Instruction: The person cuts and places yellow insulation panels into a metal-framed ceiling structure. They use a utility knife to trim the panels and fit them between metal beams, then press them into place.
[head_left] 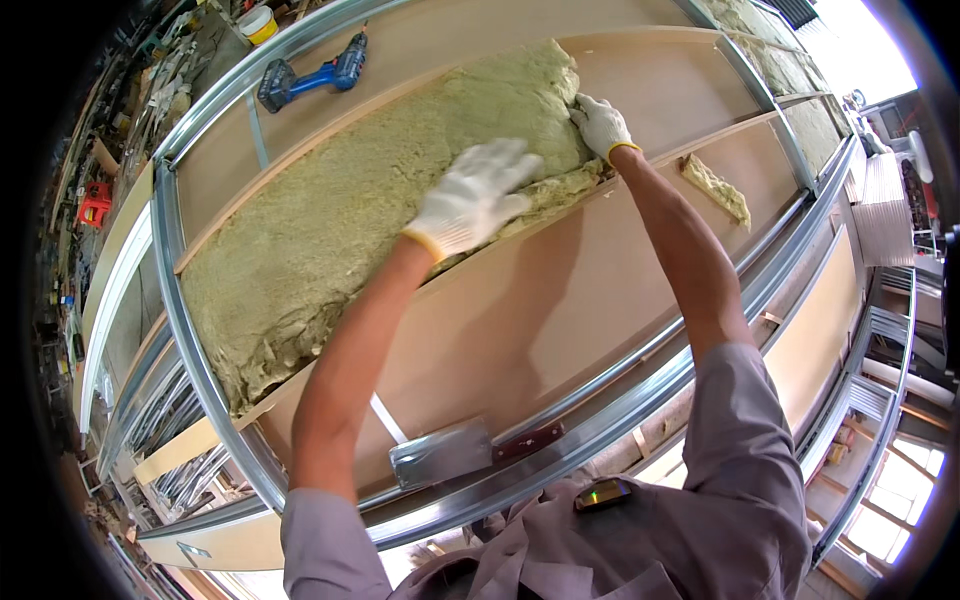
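Observation:
A thick yellow-green mineral wool batt (370,190) lies between two wooden strips in a metal-framed panel. My left hand (478,195), in a white knitted glove, rests over the batt's near side with its fingers stretched out. It is slightly smeared by motion. At the batt's right end, my right hand (601,128), gloved the same way, has its fingers curled onto the wool's edge. Some wool bulges over the near wooden strip (450,275) between the hands. A loose torn strip of wool (716,190) lies on the board to the right of my right forearm.
A blue cordless drill (315,76) lies on the board beyond the batt. Near the front rail sits a broad metal blade with a dark red handle (530,441). The galvanized frame (200,330) rims the panel. A bucket (258,24) stands at far left, a ladder (875,390) at right.

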